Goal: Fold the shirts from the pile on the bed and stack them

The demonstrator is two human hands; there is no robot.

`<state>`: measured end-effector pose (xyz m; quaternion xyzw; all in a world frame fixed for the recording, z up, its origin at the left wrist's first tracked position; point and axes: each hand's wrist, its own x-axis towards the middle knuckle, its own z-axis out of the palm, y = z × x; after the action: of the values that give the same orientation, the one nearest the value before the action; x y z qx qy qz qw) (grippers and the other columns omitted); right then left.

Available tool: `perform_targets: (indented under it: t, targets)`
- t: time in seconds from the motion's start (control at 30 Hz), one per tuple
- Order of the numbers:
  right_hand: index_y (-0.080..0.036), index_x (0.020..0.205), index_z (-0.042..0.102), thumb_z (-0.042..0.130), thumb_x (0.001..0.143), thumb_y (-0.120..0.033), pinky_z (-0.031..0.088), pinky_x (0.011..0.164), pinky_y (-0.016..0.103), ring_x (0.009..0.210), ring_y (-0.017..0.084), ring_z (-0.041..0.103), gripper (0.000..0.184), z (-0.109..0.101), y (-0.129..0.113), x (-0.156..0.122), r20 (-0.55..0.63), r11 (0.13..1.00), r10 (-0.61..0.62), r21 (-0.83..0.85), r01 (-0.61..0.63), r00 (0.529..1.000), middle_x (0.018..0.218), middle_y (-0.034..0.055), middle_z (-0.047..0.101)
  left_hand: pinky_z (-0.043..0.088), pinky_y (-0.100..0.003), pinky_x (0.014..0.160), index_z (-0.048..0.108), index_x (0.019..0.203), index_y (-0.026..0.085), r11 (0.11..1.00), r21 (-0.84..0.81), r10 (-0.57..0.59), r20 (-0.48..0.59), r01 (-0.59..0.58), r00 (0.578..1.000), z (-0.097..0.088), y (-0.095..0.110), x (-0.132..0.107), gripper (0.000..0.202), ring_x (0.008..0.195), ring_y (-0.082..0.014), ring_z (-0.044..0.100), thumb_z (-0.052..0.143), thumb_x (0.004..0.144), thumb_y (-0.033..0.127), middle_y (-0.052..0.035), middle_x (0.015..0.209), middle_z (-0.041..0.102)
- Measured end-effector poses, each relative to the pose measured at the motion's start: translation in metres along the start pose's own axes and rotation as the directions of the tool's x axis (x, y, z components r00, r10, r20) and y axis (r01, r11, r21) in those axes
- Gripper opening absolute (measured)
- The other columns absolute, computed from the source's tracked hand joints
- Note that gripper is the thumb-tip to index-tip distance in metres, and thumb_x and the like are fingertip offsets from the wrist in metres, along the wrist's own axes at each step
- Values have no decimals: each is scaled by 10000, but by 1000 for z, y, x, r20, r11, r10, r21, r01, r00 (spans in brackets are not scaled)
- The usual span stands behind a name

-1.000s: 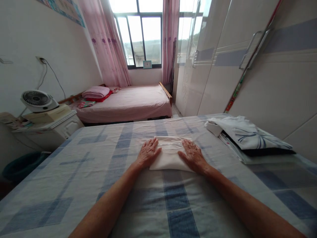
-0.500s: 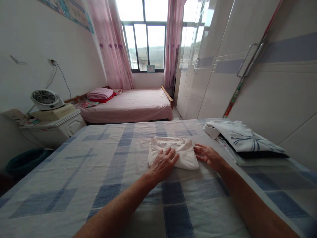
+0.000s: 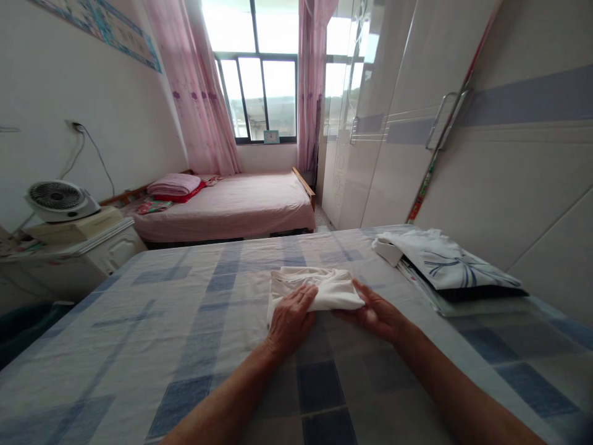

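A folded cream garment (image 3: 319, 287) lies in the middle of the bed with the blue-checked sheet (image 3: 185, 309). My left hand (image 3: 291, 318) grips its near left edge, fingers curled onto the cloth. On the near right edge, my right hand (image 3: 376, 312) has its fingers tucked under the fabric, and the near edge is lifted off the sheet.
A stack of folded clothes (image 3: 445, 266) with a white patterned one on top sits at the bed's right side, beside the wardrobe (image 3: 486, 154). A small fan (image 3: 58, 199) stands on a cabinet at left. A pink bed (image 3: 231, 207) lies under the window.
Both hands slid from flat on top of the garment to its near edge and took hold of it; the near edge is now raised.
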<state>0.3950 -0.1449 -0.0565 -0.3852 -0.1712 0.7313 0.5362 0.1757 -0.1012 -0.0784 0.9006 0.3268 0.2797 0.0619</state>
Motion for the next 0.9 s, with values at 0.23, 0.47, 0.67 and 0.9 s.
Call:
perform_targets:
  t: [0.23,0.47,0.67,0.9]
  targets:
    - [-79,1152,511,449,887,-149,541,820,300,823,175,698,282,16,9,17,-166,988,139,95,-125,976,933,95,714,331,-522,1070,487,1326,208,985,80,150,61,-154,987,3,-1,-2,521,1259,-287,465,500,806,184,-93,1347,539]
    - [-54,1111,530,441,863,-142,564,722,287,719,170,695,278,25,-28,10,-195,999,-4,38,12,981,863,95,711,236,-563,1092,345,1421,179,982,185,64,-80,-48,995,10,-3,-5,621,1332,-307,369,512,825,225,-138,1449,403]
    - [-116,1056,551,490,843,-133,580,665,283,652,147,665,222,35,-148,-7,-265,891,-454,-116,439,851,763,24,695,301,-568,1052,418,1374,147,958,239,-139,-94,158,986,20,-12,-5,579,1345,-329,345,485,800,158,-163,1441,408]
    - [-178,1115,572,526,802,-131,574,693,279,708,132,650,320,-51,-216,-32,-556,653,-674,-141,744,486,851,-14,694,306,-568,1051,503,1316,142,947,274,-164,-30,166,986,19,-9,-4,504,1342,-337,346,470,813,144,-152,1423,438]
